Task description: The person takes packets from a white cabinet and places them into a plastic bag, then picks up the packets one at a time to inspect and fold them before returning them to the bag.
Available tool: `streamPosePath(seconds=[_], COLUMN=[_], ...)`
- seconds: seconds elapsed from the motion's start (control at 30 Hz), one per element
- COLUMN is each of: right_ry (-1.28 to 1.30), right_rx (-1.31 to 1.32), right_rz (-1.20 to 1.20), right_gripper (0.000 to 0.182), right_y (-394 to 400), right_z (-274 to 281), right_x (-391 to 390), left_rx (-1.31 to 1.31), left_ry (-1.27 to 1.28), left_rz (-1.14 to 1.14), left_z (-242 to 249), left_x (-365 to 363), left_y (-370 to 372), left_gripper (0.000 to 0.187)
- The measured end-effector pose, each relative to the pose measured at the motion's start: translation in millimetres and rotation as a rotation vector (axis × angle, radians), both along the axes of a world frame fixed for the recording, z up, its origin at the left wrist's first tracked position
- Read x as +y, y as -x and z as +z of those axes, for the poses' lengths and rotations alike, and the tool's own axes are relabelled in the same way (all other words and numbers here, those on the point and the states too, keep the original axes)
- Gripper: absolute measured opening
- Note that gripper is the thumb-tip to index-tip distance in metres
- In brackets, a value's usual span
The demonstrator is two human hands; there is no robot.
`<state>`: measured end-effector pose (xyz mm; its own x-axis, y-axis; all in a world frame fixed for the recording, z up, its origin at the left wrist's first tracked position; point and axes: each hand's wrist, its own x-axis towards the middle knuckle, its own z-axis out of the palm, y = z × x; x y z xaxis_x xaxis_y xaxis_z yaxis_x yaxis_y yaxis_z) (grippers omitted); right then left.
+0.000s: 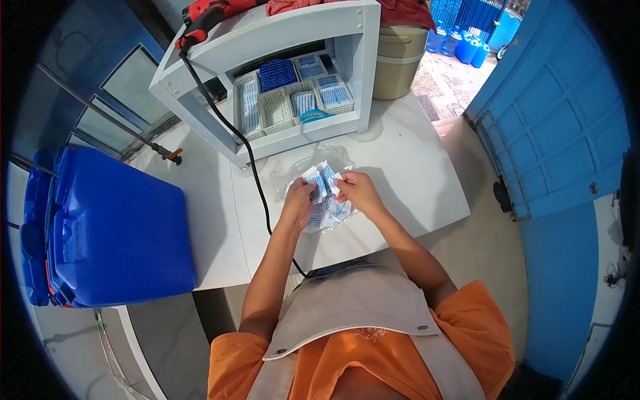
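Observation:
My left hand (298, 203) is closed on a small white sachet (313, 178) with blue print. Another such sachet (329, 176) is pinched between the thumb and fingers of my right hand (361, 192). The two sachets lean close together above a clear plastic bag (343, 159), which lies crumpled on the white counter. Under my hands, more blue-printed sachets (338, 211) show in the bag. What the packets contain cannot be seen.
A white shelf (293, 141) holds several baskets (276, 112) with blue-and-white packets. A black cord (248, 148) runs down from a red power tool (207, 20) across the counter (420, 173). A blue container (127, 233) stands left, a beige bucket (399, 63) behind right.

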<state>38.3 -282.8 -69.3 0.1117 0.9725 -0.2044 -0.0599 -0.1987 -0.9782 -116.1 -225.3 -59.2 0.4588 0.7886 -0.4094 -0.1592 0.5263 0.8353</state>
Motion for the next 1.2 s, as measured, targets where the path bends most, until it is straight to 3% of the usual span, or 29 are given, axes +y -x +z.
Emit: streamPosePath(seconds=[0.07,0.3,0.4,0.47,0.6,0.67,0.8,0.87,0.9,0.97,1.0,1.03,1.1,1.2], right_ry=[-0.058,-0.101,-0.032,0.027,0.07,0.204,0.178,0.001,0.001,-0.162,-0.126,-0.123,-0.053,0.001], right_rx=[0.036,0.062,0.117,0.27,0.491,0.83,0.823,0.429,0.429,-0.115,-0.222,-0.221,-0.232,-0.129], right_rz=[-0.163,-0.092,-0.031,0.01,0.036,0.067,0.008,-0.216,-0.217,-0.205,-0.109,-0.11,0.234,0.237], right_gripper=[0.019,0.019,0.019,0.021,0.023,0.022,0.02,0.02,0.02,0.022,0.024,0.024,0.024,0.029], right_y=[4,6,-6,-11,-17,-17,-6,-1,-5,-21,-31,-34,-40,-33], right_z=[6,19,22,21,23,22,8,8,7,8,10,17,34,49], right_x=[-5,-16,-17,-18,-19,-19,-17,-18,-18,-14,-9,-4,0,6], left_rx=[-0.024,0.105,-0.086,-0.191,-0.25,-0.247,-0.259,-0.323,-0.322,-0.156,-0.155,-0.058,0.037,0.068], left_ry=[0.012,-0.06,0.062,0.161,0.12,0.105,0.115,0.168,0.168,0.015,0.018,-0.038,-0.097,-0.259], left_rz=[0.071,0.142,0.007,-0.021,-0.021,-0.011,-0.037,0.044,0.043,0.07,0.071,-0.01,-0.101,-0.149], left_z=[4,16,14,18,26,28,23,25,26,27,25,21,19,24], left_x=[-3,-9,-3,-3,-5,-6,-7,-8,-8,-6,-6,-6,-8,-14], left_y=[-3,-18,-15,-14,-15,-15,-15,-15,-14,-9,-8,-9,-13,-20], left_gripper=[0.017,0.019,0.019,0.016,0.015,0.014,0.014,0.014,0.014,0.01,0.01,0.01,0.01,0.012])
